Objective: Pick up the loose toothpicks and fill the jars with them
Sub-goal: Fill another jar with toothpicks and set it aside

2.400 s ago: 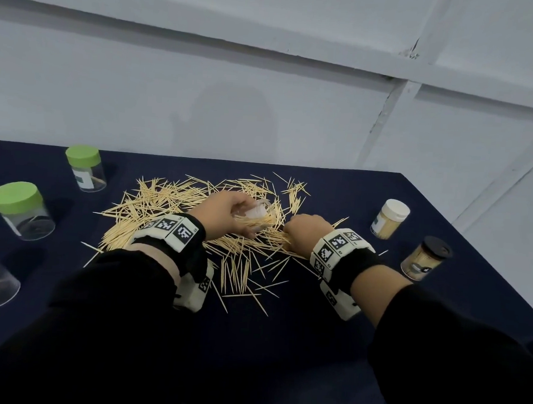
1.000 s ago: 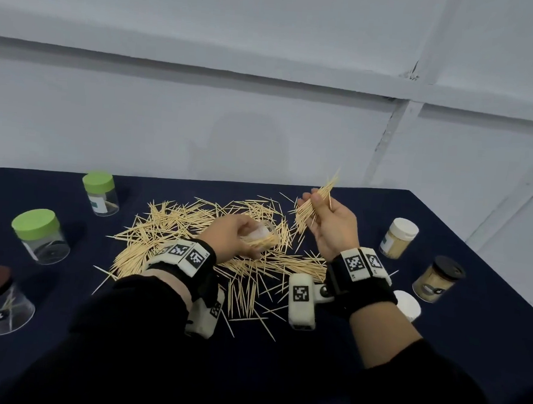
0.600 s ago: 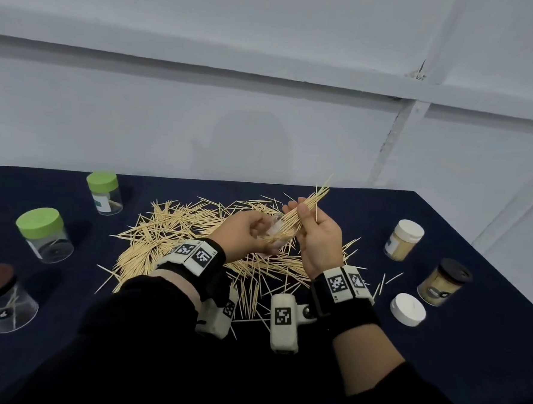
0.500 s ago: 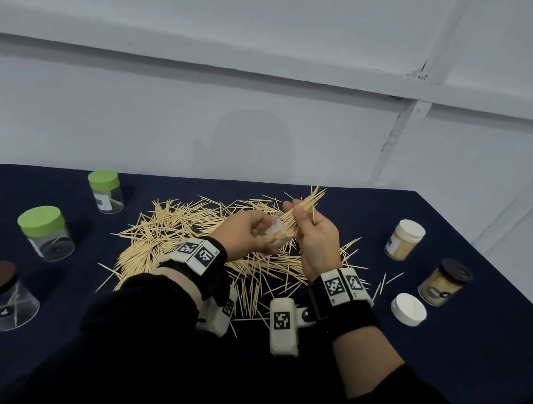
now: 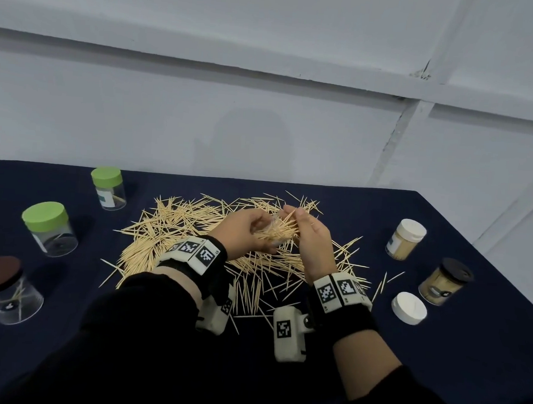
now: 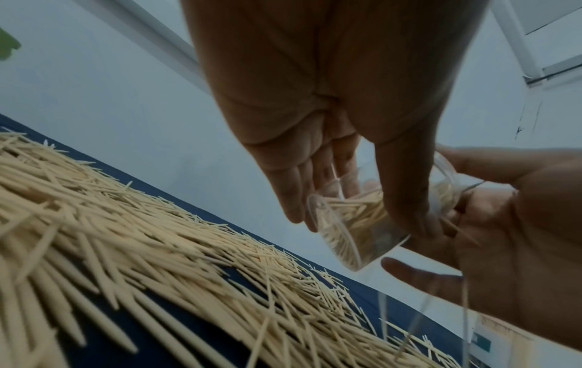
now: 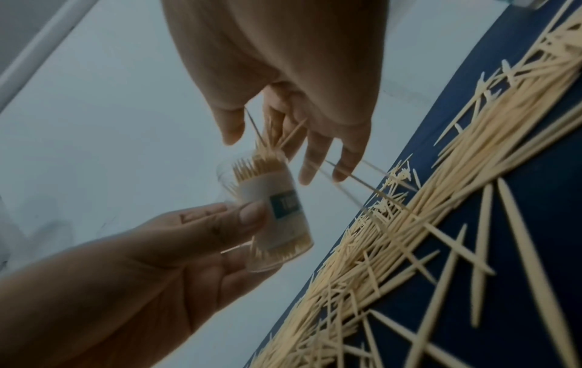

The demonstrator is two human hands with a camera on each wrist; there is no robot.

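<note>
My left hand (image 5: 257,232) grips a small clear labelled jar (image 5: 274,230) tilted above the pile of loose toothpicks (image 5: 191,231) on the dark blue table (image 5: 160,292). In the right wrist view its thumb and fingers wrap the jar (image 7: 277,214), which is packed with toothpicks. My right hand (image 7: 277,149) is at the jar's mouth with fingers spread and fairly straight. A bundle of toothpicks (image 7: 270,134) stands half in the mouth between them, and a few slip loose towards the table. In the left wrist view the jar (image 6: 346,239) shows between my left hand (image 6: 362,216) and right hand (image 6: 503,236).
Two green-lidded jars (image 5: 108,189) (image 5: 49,229) and a brown-lidded jar (image 5: 4,289) stand at the left. At the right are a white-lidded jar (image 5: 405,238), a black-lidded jar (image 5: 444,284) and a loose white lid (image 5: 408,307). The table's right edge runs close behind them.
My right hand lifted a bundle of toothpicks off the pile and brought it to the jar. My left hand raised the jar; the bundle has sunk into its mouth and the fingers have loosened.
</note>
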